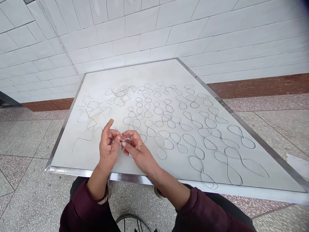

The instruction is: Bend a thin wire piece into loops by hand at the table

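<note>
My left hand (109, 146) is over the near left part of the table, with thumb and fingertips pinched on a thin wire (117, 130). The tip of one raised finger on this hand has a tan covering. My right hand (135, 146) meets it from the right, its thumb and forefinger closed on the same wire. The fingers hide most of the wire's shape. To the right, several wires bent into figure-eight loops (242, 136) lie spread over the white tabletop (149, 71). Loose angular wire pieces (84, 139) are on the left.
A tangled pile of wires (122, 91) lies toward the back of the table. A metal edge strip (135, 178) frames the tabletop. Behind stands a white tiled wall (145, 29). Part of a round metal-rimmed object (130, 216) shows below, between my legs.
</note>
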The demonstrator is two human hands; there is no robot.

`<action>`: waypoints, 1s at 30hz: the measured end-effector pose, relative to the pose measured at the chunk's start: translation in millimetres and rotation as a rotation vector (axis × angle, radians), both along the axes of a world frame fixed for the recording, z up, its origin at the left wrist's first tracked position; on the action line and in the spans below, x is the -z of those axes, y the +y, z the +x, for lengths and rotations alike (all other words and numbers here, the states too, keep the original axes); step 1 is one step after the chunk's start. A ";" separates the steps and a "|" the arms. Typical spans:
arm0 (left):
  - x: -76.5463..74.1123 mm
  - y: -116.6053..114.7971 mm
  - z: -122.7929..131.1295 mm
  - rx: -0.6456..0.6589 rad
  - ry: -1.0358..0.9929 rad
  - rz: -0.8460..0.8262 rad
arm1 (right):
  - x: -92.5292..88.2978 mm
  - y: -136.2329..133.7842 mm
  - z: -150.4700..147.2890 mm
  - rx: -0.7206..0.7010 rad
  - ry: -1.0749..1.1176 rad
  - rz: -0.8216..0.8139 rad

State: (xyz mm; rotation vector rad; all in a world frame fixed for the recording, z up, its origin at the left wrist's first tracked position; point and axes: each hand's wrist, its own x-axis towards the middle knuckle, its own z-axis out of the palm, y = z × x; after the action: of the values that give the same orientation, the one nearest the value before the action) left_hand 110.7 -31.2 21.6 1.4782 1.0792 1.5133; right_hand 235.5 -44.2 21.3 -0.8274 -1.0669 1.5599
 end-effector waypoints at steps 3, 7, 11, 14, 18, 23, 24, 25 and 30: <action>-1.8 2.7 -4.2 -0.014 -0.097 -0.060 | 2.2 4.9 4.1 -0.040 -0.022 0.067; 0.0 7.5 -9.9 -0.021 -0.154 -0.057 | 3.0 14.4 18.3 0.132 -0.059 0.266; 1.5 9.3 -11.8 -0.046 -0.151 -0.047 | -2.9 17.5 31.0 0.257 -0.539 0.649; 0.5 8.4 -11.3 -0.039 -0.151 -0.057 | -7.7 15.4 29.5 0.218 -0.926 0.924; -1.4 7.4 -11.1 -0.064 -0.158 -0.062 | -7.2 11.2 19.1 0.118 -1.015 1.013; -3.7 6.9 -12.6 -0.022 -0.166 -0.054 | -2.3 8.3 10.9 0.123 -0.960 0.907; -4.1 6.6 -13.1 -0.014 -0.167 -0.048 | -1.8 8.3 9.8 0.141 -0.960 0.885; -4.5 6.2 -13.7 -0.010 -0.168 -0.039 | -1.6 8.5 8.7 0.159 -0.960 0.872; -5.0 4.0 -17.1 -0.049 -0.074 0.000 | -0.5 9.4 4.3 0.183 -0.926 0.867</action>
State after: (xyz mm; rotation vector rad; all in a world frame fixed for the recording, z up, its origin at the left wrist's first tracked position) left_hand 93.6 -27.2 26.6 1.3937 1.0782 1.5901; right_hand 239.7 -34.8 21.9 -0.9713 -2.0367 0.3722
